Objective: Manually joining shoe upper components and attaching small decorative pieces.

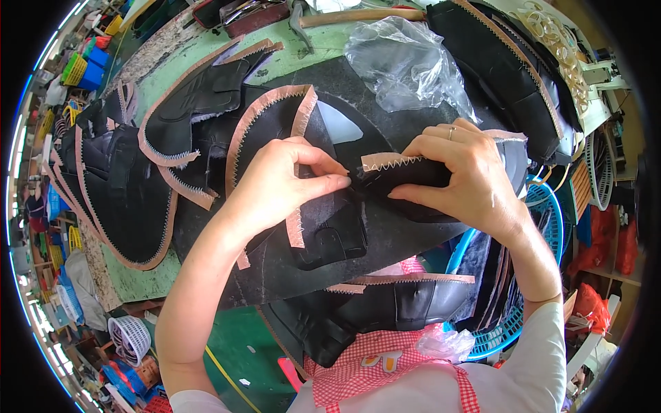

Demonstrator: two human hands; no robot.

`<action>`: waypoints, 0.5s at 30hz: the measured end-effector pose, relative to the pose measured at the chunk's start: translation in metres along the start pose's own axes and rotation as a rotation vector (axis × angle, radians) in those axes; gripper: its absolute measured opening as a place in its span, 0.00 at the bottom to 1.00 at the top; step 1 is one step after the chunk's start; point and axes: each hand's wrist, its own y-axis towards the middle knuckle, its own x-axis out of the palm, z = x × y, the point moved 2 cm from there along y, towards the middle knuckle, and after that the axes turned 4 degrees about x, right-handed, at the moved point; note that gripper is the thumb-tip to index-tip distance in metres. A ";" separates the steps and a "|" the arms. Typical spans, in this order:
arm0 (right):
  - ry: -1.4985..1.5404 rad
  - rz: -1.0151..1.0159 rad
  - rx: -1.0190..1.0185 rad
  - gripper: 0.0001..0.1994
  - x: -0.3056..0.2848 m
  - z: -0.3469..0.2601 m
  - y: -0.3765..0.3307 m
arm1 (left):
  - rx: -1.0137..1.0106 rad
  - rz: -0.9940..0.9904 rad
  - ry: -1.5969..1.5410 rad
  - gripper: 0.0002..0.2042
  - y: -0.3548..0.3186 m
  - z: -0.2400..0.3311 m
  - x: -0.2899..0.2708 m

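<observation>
A black shoe upper (pixel 392 162) with a tan strip zigzag-stitched along its edge lies over the black board in front of me. My right hand (pixel 468 172) grips it from the right, fingers over the tan strip and thumb against the black side. Thumb and forefinger of my left hand (pixel 279 175) are pinched together at the upper's left end; whatever is between the tips is too small to tell. Another black upper (pixel 272 113) lies under and beyond my left hand. Across my lap rests one more black upper (pixel 385 303).
More black uppers (pixel 124 193) are piled at the left, and a stack of them (pixel 496 55) stands at the far right. Beyond the black board (pixel 255 286) are a crumpled clear plastic bag (pixel 406 62) and a hammer (pixel 365 16). A blue basket (pixel 551 206) stands at my right.
</observation>
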 end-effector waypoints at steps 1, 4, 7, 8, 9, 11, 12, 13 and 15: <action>0.000 0.000 0.001 0.16 0.000 0.000 0.000 | 0.000 -0.001 0.000 0.10 0.000 0.002 -0.001; 0.000 -0.013 0.005 0.16 0.000 0.000 0.000 | -0.081 0.010 -0.015 0.09 0.002 0.005 -0.003; 0.004 -0.006 0.006 0.16 0.001 0.000 -0.001 | -0.082 -0.030 -0.092 0.09 0.002 0.006 -0.004; 0.005 -0.004 0.004 0.16 0.001 0.000 -0.001 | -0.086 -0.051 -0.039 0.09 0.002 0.009 -0.004; 0.006 -0.002 0.003 0.16 0.001 0.000 -0.002 | -0.089 -0.072 0.015 0.09 0.001 0.011 -0.004; 0.004 -0.005 -0.001 0.16 0.001 0.000 -0.001 | -0.072 -0.063 0.007 0.09 0.001 0.007 -0.002; 0.001 -0.009 -0.004 0.16 0.001 -0.001 -0.001 | -0.055 -0.055 0.000 0.08 0.002 0.005 0.000; 0.002 -0.009 -0.005 0.16 0.001 -0.001 -0.001 | -0.056 -0.055 0.000 0.08 0.002 0.003 0.001; 0.003 -0.013 -0.001 0.16 0.000 -0.002 -0.001 | -0.044 -0.026 -0.060 0.08 0.003 0.002 0.001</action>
